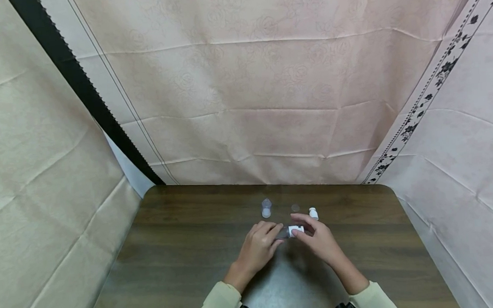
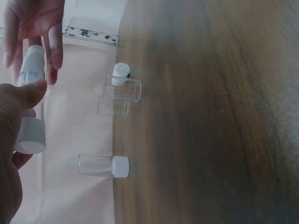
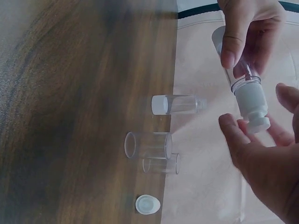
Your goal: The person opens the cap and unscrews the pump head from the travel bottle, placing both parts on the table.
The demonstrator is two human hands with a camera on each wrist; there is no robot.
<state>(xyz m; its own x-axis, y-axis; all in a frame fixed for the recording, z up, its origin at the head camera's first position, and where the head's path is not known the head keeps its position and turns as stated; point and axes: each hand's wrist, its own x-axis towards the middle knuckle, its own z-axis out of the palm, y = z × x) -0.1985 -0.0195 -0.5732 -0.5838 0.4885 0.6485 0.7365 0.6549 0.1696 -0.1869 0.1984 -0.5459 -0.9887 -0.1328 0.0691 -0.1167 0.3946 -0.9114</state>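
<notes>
My left hand [image 1: 256, 247] grips a clear cylindrical pump bottle [image 3: 251, 97] by its transparent body. The bottle has a white base [image 2: 31, 136] and a white collar with a small pump head, and it is tilted with the head toward my right hand [image 1: 321, 243]. In the right wrist view, the fingers of my right hand are spread and loosely bent around the pump head, with gaps between them and it. The left thumb lies along the clear body just below the collar.
Behind the hands, a second clear bottle with a white base [image 1: 266, 209] stands on the wooden table [image 1: 184, 252]. Two clear open cylinders [image 3: 148, 145] and a small white pump top [image 1: 313, 213] stand to its right. Pale cloth [image 1: 246, 88] hangs beyond the table's back edge.
</notes>
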